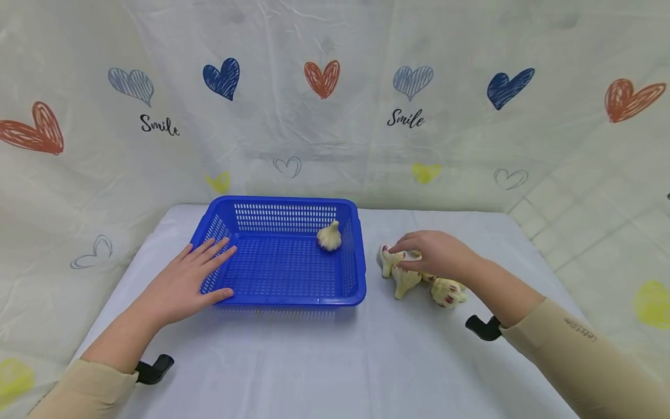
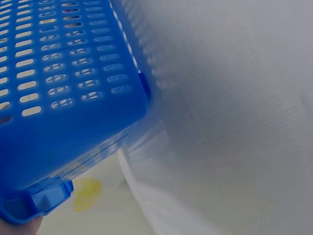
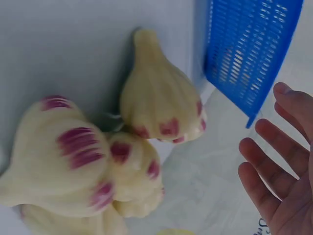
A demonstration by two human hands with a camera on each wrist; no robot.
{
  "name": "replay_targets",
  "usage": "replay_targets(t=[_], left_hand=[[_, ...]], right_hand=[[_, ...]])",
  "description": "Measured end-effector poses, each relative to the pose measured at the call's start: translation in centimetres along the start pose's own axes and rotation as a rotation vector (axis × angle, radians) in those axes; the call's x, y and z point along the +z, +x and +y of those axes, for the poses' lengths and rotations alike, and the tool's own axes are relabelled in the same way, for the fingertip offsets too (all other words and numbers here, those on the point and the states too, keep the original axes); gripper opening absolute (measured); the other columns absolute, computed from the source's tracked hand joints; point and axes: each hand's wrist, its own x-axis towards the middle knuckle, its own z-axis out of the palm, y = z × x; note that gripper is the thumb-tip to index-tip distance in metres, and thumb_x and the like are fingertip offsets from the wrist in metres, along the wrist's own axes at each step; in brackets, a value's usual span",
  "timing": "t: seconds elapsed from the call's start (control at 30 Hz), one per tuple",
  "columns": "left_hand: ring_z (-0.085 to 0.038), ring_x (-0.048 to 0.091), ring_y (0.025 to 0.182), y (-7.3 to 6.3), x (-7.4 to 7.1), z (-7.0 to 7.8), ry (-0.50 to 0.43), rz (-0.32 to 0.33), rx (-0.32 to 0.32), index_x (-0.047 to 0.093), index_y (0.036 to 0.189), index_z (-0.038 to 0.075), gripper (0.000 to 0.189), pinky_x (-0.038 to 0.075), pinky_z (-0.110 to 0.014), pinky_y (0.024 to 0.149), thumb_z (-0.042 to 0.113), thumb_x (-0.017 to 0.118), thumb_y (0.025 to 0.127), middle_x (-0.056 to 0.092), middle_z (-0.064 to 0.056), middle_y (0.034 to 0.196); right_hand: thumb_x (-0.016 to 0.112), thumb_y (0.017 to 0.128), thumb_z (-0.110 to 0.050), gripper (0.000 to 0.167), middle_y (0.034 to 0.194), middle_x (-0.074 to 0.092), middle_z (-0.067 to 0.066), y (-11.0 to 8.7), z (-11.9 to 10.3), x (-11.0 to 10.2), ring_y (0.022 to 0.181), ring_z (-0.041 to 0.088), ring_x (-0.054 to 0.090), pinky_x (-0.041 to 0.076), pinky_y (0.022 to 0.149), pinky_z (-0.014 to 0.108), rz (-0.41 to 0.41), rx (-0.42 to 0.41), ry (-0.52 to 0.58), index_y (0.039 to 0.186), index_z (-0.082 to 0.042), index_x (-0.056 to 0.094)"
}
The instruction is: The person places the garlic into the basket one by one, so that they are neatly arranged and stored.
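My left hand (image 1: 183, 283) lies over the left rim of a blue plastic basket (image 1: 282, 301), its fingers spread. In the left wrist view the basket's slotted wall (image 2: 93, 115) fills the left side, with a bit of that hand (image 2: 22, 227) at the corner. One garlic bulb (image 1: 329, 238) sits inside the basket near its right end. On the right, my right hand (image 1: 445, 254) hovers over several garlic bulbs (image 1: 406, 281), partly covering them. The right wrist view has its fingers apart with nothing between them, beside a cream bulb (image 3: 159, 93) with purple marks.
A white cloth (image 1: 314, 366) covers the table under everything. Behind it hangs a pale curtain (image 1: 345, 139) printed with hearts and the word Smile. The basket's right wall (image 1: 358, 256) stands between its bulb and the group of bulbs.
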Motion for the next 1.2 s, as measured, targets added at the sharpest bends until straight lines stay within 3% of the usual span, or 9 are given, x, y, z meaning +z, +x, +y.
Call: replay_targets(t=[0.33,0.53,0.93,1.2], left_hand=[[-0.035,0.013,0.151,0.0,-0.1,0.1,0.016,-0.002,0.002,0.025,0.159,0.022,0.087,0.012,-0.06,0.119,0.07,0.05,0.091,0.021,-0.007,0.164],[-0.034,0.013,0.151,0.0,-0.1,0.1,0.007,-0.003,0.0,0.025,0.159,0.022,0.088,0.01,-0.058,0.12,0.072,0.048,0.091,0.02,-0.007,0.165],[-0.034,0.014,0.151,0.1,0.1,0.0,0.013,-0.002,-0.003,0.026,0.159,0.023,0.087,0.01,-0.058,0.12,0.069,0.053,0.09,0.02,-0.005,0.165],[-0.033,0.014,0.151,0.0,0.1,0.0,0.014,0.005,0.001,0.026,0.159,0.023,0.086,0.011,-0.059,0.119,0.067,0.054,0.09,0.02,-0.005,0.165]], right_hand=[[0.073,0.091,-0.03,0.03,0.118,0.07,-0.005,-1.6,0.9,1.5,0.12,0.024,0.061,0.05,0.098,0.051,-0.017,0.002,-0.04,0.117,-0.017,0.074],[0.074,0.091,-0.029,0.03,0.12,0.069,-0.003,-1.1,1.2,1.7,0.12,0.024,0.06,0.053,0.095,0.049,-0.064,-0.002,-0.07,0.119,-0.02,0.073],[0.08,0.084,-0.025,0.032,0.119,0.068,0.003,0.1,2.4,3.4,0.112,0.024,0.063,0.056,0.087,0.041,-0.141,-0.091,-0.224,0.115,-0.021,0.075],[0.083,0.081,-0.026,0.037,0.12,0.066,0.002,0.5,2.1,3.9,0.109,0.024,0.063,0.057,0.086,0.041,-0.188,-0.073,-0.255,0.117,-0.024,0.074]])
